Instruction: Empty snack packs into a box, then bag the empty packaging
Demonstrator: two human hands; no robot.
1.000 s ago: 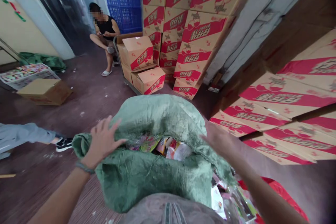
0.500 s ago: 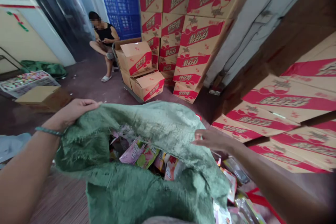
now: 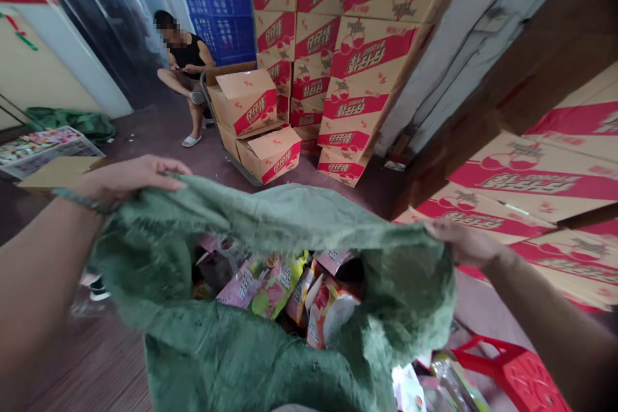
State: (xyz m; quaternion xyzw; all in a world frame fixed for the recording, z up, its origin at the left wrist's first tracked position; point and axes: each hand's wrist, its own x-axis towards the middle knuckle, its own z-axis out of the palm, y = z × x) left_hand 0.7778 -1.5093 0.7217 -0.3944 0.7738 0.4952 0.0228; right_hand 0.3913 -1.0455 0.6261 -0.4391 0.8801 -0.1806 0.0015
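Observation:
A large green woven sack fills the lower middle of the view, its mouth spread wide. Inside lie several colourful snack packets, pink, green and orange. At the far left corner of the rim, my left hand grips the cloth with closed fingers; a braided band circles that wrist. My right hand is closed on the rim at the right corner, pulling the far edge nearly straight between both hands. The sack's lower contents are hidden.
Stacked printed cartons stand ahead, and more cartons rise at right. A hand cart carries open boxes. A person sits at far left. A red plastic stool and loose packets lie at lower right.
My right hand has moved right and taken hold of the sack's rim, stretching the mouth wider. More packets show inside. My left hand has risen slightly, keeping its hold.

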